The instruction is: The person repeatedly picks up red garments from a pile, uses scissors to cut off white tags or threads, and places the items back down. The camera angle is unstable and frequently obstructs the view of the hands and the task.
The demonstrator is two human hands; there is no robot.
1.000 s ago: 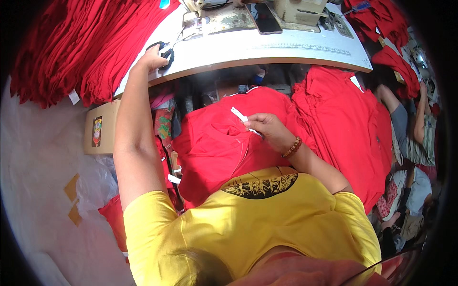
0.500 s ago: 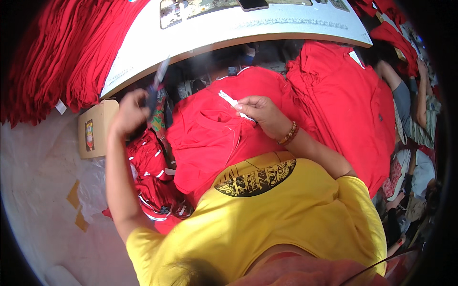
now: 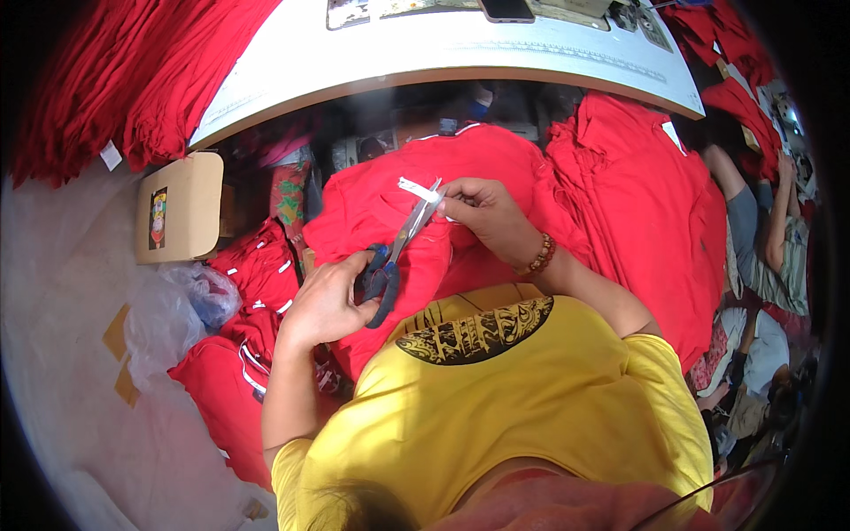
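Scissors [image 3: 382, 274] with dark handles and blue parts are in my left hand [image 3: 326, 301], the fingers closed around the handles. Their blades point up and right and meet a white strip [image 3: 420, 188], which looks like tape or a label. Between thumb and fingers, my right hand [image 3: 489, 212] pinches the strip near the blade tips. Whether the blades are parted cannot be made out. Under both hands a red garment [image 3: 354, 212] is spread over my lap, and the strip lies above it.
Ahead is a white sewing table [image 3: 292, 80] with a phone [image 3: 506, 9] on it. Red garments hang [image 3: 115, 97] at the far left and lie heaped [image 3: 637, 212] at the right. A cardboard box [image 3: 190, 208] and a plastic bag [image 3: 164, 332] stand left. Another person's leg [image 3: 728, 173] shows far right.
My left hand has brought the scissors down and right, from beside the garment to the white strip. My right hand has stayed nearly in place, still pinching the strip.
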